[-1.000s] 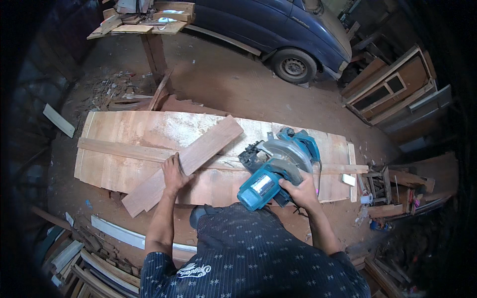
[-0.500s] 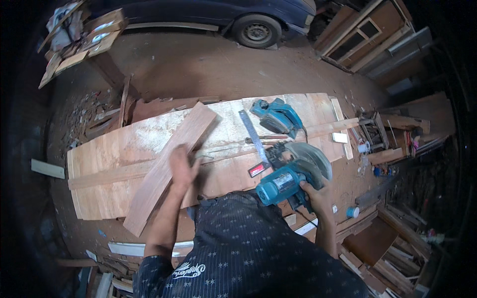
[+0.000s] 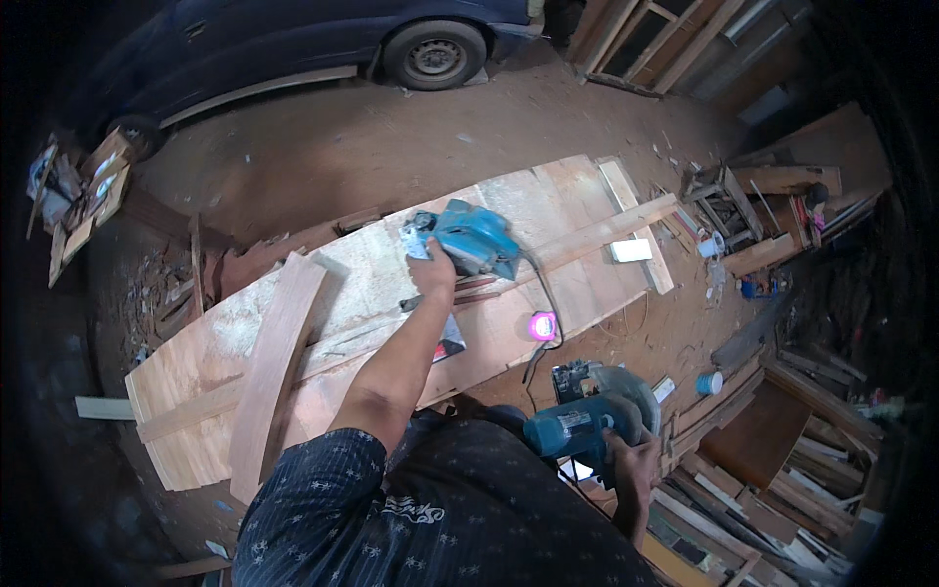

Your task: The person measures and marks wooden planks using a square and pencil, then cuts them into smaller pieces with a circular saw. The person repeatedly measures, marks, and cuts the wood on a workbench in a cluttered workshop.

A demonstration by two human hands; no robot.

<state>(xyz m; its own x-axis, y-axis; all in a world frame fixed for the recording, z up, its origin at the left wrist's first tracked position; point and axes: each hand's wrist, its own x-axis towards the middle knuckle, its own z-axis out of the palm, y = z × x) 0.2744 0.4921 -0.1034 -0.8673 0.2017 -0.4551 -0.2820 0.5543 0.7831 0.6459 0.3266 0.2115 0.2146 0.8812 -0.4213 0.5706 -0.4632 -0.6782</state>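
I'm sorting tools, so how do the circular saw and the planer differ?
The circular saw has a rounded grey guard; the planer has a long, low body. The saw is in the right grip; the planer is over the bench, at the left grip. Both have teal bodies.

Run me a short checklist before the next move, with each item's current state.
1. Right hand gripping the circular saw: ok, fingers are around its handle.
2. Saw clear of the worktop: ok, it appears past the near edge.
3. Left hand secure on the planer: cannot tell; it is at the tool's front end, but the grip is partly hidden.
4. Cord clear of loose items: not ok, it passes right beside the pink tape measure.
5. Plank fully on the worktop: not ok, its near end overhangs the edge.
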